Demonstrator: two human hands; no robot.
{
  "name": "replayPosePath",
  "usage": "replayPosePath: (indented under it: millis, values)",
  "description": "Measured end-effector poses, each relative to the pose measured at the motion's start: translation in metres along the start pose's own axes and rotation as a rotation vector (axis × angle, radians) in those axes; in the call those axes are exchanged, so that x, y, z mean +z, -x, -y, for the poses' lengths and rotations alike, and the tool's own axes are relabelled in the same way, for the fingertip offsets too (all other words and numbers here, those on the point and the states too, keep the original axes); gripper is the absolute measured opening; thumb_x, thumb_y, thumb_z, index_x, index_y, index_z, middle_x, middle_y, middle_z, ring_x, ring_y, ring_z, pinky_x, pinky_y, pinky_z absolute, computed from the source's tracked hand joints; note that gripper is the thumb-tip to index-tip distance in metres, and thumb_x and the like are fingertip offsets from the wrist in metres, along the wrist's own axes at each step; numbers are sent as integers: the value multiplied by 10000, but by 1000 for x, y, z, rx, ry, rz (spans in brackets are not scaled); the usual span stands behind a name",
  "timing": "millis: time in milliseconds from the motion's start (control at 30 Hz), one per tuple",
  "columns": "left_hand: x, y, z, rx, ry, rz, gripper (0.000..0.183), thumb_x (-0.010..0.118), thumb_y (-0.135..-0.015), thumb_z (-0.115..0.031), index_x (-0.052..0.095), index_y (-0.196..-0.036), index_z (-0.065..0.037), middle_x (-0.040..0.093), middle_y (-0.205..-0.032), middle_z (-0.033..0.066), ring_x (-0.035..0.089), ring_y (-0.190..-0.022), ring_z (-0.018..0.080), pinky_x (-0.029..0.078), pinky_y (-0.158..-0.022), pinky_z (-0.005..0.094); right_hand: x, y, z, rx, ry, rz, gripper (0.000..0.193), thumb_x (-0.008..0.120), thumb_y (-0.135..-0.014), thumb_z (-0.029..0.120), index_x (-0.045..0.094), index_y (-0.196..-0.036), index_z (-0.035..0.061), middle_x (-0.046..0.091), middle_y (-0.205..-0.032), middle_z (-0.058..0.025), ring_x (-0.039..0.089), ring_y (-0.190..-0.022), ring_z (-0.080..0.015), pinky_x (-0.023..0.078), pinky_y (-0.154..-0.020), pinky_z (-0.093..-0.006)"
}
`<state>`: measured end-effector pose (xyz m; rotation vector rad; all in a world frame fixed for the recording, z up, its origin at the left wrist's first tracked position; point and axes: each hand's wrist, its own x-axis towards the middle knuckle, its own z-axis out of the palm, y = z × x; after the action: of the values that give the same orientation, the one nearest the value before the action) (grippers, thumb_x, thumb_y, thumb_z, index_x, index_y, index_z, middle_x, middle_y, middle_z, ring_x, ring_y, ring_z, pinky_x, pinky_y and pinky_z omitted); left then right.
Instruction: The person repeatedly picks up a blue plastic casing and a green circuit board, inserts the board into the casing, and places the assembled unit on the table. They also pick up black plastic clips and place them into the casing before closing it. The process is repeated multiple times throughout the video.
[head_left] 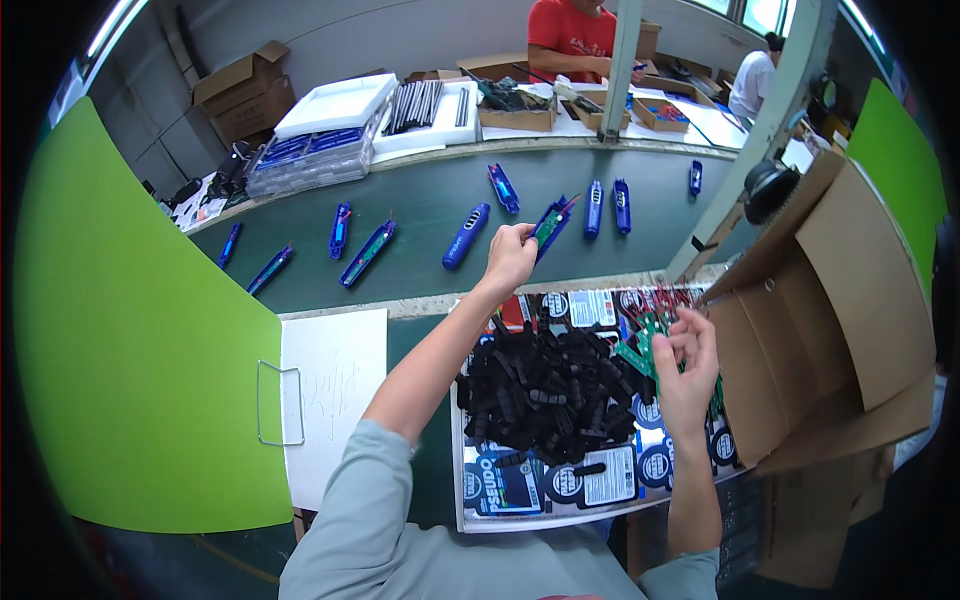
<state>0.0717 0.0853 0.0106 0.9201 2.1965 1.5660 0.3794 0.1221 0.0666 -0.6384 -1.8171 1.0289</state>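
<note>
– Our left grip (pixel 511 260) pinches a shell (pixel 555 232), upper centre. Why tilted?
– Likely so we see inside. Our right hand (pixel 688 372), by boards (pixel 634 357) right of centre: can't tell if it's holding one.

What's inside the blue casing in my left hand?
A green circuit board shows in the blue casing; your left hand covers part, and anything beneath the board is hidden.

Light is bright, windows (pixel 765 13) glow, and edges bend toward black corners.
</note>
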Motion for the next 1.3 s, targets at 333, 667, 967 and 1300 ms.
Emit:
replayPosePath:
  millis: [333, 667, 967, 1300]
  values:
    - [0, -65, 86, 227, -586, -174, 214, 632, -848, -111, 688, -1033, -19, 683, -991, 223, 663, -982, 400, 529, -875, 490, -11, -9, -26, 73, 175, 86, 213, 711, -854, 43, 670, -1062, 20, 635, -896, -73, 607, -752, -150, 440, -690, -278]
    - [-76, -56, 95, 242, -1082, -300, 332, 685, -894, -234, 662, -1179, -65, 625, -1114, 157, 603, -1041, 326, 504, -887, 448, 31, -27, -54, -239, 655, 558, 161, 736, -831, 145, 695, -939, 34, 677, -895, -113, 640, -917, -310, 462, -831, -436]
    - [-119, -34, 104, -95, -126, -216, 290, 474, -1039, -192, 583, -1232, -4, 703, -1049, 164, 694, -865, 259, 568, -744, 393, 41, -24, -67, -161, 709, 649, 170, 719, -832, 118, 612, -936, 37, 687, -885, -153, 661, -914, -343, 454, -809, -472]
    - [-77, 101, -17, -67, 669, 184, 358, 586, -966, -38, 547, -1316, 23, 647, -1046, 79, 658, -791, 126, 558, -722, 259, 25, -26, -43, -176, 381, 365, 132, 592, -895, -26, 676, -993, 2, 609, -938, -169, 635, -804, -344, 506, -718, -420]
